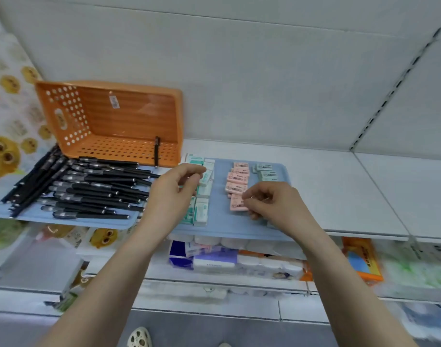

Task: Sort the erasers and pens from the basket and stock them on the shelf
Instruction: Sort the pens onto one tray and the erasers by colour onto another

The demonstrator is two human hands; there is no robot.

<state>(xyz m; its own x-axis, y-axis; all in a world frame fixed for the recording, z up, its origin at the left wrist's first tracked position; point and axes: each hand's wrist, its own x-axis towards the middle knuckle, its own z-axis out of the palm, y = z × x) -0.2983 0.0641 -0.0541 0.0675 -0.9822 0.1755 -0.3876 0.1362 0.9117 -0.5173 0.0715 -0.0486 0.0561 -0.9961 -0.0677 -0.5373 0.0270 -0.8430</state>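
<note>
My left hand (pixel 174 194) pinching a mint eraser (pixel 205 177), my right hand (pixel 274 202) pinching a pink eraser (pixel 237 206), black pens (pixel 84 189) left of both, orange basket (pixel 109 116) beyond

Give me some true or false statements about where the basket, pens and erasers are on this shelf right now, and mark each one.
1. The orange basket lies tipped on its side on the shelf. True.
2. The basket is packed full. False: only one black pen shows in it.
3. The black pens lie piled on a blue mat, left of the green-and-white erasers. True.
4. The pink erasers sit left of the green-and-white erasers. False: they sit to their right.
5. The right hand pinches the nearest pink eraser. True.
</note>
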